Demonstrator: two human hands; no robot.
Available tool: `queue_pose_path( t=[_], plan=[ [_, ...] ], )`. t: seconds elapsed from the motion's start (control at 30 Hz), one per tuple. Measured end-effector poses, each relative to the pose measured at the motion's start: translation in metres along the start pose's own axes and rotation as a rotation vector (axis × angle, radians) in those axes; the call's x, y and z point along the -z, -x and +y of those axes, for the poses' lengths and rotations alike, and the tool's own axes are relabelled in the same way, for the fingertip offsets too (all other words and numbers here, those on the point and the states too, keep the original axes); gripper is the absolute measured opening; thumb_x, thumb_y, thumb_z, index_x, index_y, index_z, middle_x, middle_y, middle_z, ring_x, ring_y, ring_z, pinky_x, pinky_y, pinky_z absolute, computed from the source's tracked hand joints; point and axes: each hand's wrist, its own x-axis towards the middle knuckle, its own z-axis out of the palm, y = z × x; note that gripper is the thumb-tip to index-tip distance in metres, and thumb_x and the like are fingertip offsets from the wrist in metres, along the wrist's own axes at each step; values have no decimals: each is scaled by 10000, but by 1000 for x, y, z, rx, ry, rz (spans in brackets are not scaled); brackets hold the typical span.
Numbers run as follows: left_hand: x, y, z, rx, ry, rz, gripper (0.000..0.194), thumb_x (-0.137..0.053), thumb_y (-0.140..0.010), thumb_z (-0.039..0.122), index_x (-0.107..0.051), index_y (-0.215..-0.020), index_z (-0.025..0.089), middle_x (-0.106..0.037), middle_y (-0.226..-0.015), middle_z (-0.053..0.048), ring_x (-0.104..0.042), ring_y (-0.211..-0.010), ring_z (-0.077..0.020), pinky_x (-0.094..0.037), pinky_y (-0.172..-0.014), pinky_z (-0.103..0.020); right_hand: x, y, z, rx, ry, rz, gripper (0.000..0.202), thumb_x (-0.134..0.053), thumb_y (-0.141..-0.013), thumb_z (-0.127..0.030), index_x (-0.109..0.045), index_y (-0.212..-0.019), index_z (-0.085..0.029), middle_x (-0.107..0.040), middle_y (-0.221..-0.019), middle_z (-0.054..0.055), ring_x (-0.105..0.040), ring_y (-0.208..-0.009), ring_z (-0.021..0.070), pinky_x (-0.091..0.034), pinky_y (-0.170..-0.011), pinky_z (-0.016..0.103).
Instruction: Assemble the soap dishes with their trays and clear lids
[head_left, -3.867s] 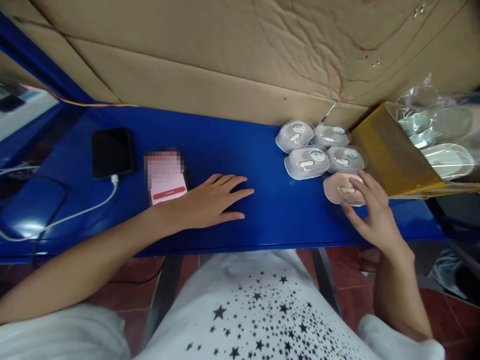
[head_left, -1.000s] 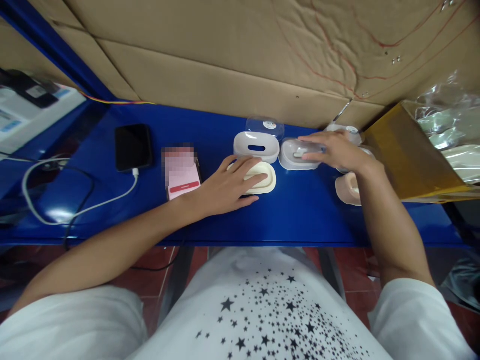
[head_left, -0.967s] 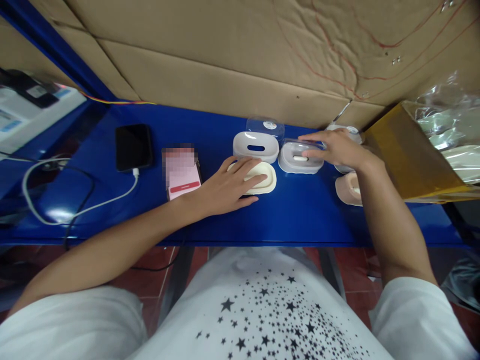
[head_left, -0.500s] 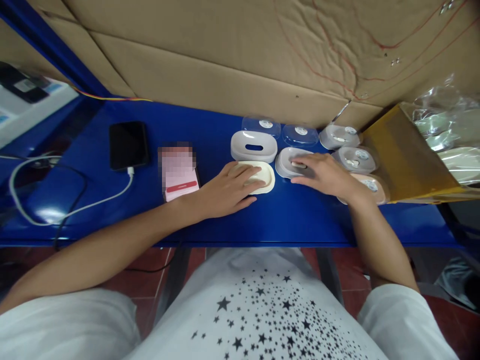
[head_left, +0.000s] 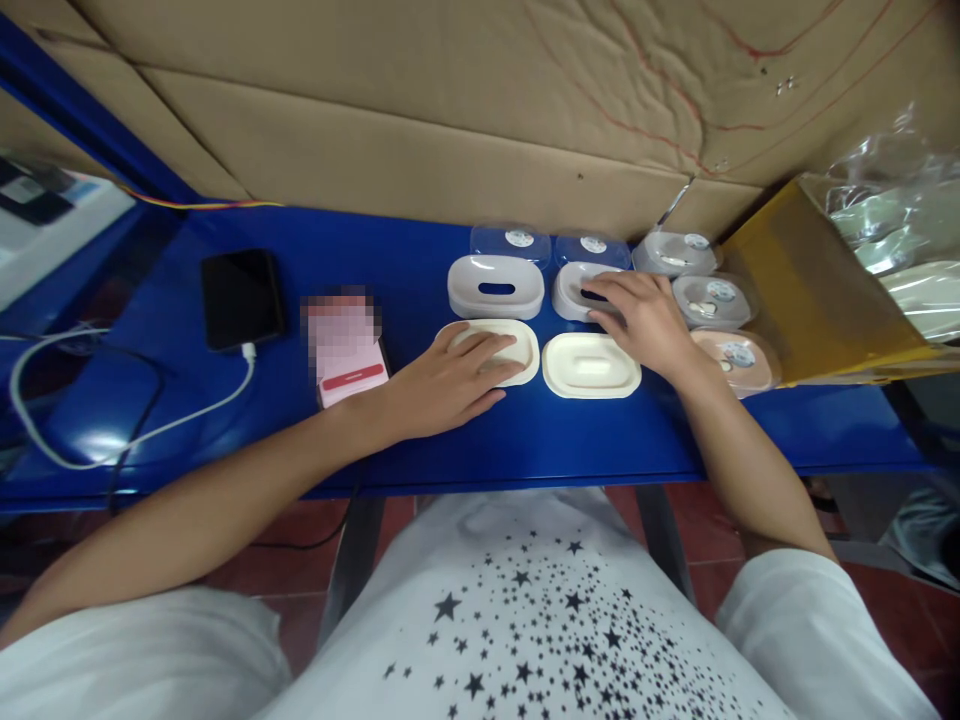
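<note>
My left hand (head_left: 469, 372) lies palm down with fingers apart on a cream oval base (head_left: 529, 352) resting on the blue table. To its right a second cream oval base (head_left: 592, 367) with a raised bar in its middle lies flat. My right hand (head_left: 645, 318) is closed at the right end of a white oval slotted cover (head_left: 568, 297), with fingers by the slot and the thumb at its front. Another white slotted cover (head_left: 496, 303) stands behind the left base. Two clear oval lids (head_left: 491, 243) with round stickers lie at the back.
To the right, several lidded oval boxes (head_left: 679, 255) stand in a column beside a cardboard box (head_left: 776, 290) with plastic-wrapped pieces. A phone with a pink screen (head_left: 345, 350) and a black device (head_left: 241, 300) on a white cable (head_left: 225, 405) are at left.
My right hand has moved back with the right white cover, and the cream base now lies exposed in front of it. My left hand stays on its cream base. The view has shifted slightly.
</note>
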Motion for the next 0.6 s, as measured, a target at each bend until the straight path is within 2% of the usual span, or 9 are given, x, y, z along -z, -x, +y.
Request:
queue_pose_path(
  t=[0.1, 0.2, 0.3, 0.4, 0.47, 0.53, 0.6],
  plan=[
    [2, 0, 2, -15, 5, -24, 414, -458, -1189, 255, -660, -1547, 203, -600, -1642, -179, -591, -1508, -363, -404, -1303, -611, 9, 4, -10, 40, -52, -13, 331, -527, -1142, -321, -791, -1313, -216, -833, -1309, 135, -756, -1249, 366, -518, -1091, 553],
    [5, 0, 6, -23, 1, -31, 420, -511, -1181, 301, -638, -1574, 223, -613, -1637, -164, -595, -1507, -352, -386, -1320, -597, 21, 14, -25, 152, -212, -221, 335, -556, -1152, -432, -805, -1245, -228, -846, -1170, 113, -788, -1098, 316, -559, -1026, 482],
    [10, 0, 9, 49, -27, -18, 475, -619, -1139, 384, -622, -1593, 244, -559, -1694, -173, -555, -1546, -390, -392, -1313, -618, 27, 24, -37, 201, -302, -423, 417, -752, -1049, -503, -780, -1366, -232, -794, -1285, 132, -750, -1213, 332, -578, -1056, 468],
    [18, 0, 10, 234, -18, -57, 659, -742, -1051, 438, -561, -1647, 220, -459, -1764, -216, -502, -1588, -453, -434, -1276, -648, 26, 30, -39, 201, -325, -487, 526, -841, -981, -414, -737, -1474, -264, -733, -1424, 134, -681, -1352, 354, -563, -1136, 514],
    [23, -1, 8, 353, 28, -114, 740, -767, -1015, 435, -514, -1674, 213, -515, -1721, -205, -540, -1552, -453, -499, -1224, -633, 24, 31, -36, 213, -380, -511, 540, -833, -979, -356, -720, -1503, -295, -710, -1502, 114, -653, -1419, 346, -533, -1204, 537],
    [27, -2, 5, 432, 94, -144, 714, -756, -1007, 454, -531, -1642, 219, -617, -1621, -171, -607, -1476, -431, -545, -1183, -608, 22, 32, -36, 231, -443, -525, 555, -797, -1000, -320, -681, -1542, -319, -673, -1581, 94, -607, -1502, 331, -489, -1277, 544],
    [30, -2, 1, 469, 158, -124, 660, -747, -1004, 519, -581, -1569, 221, -666, -1545, -157, -644, -1418, -417, -559, -1177, -596, 19, 32, -41, 240, -485, -502, 562, -758, -1028, -308, -626, -1575, -321, -604, -1650, 103, -573, -1545, 320, -489, -1294, 536]
  ],
)
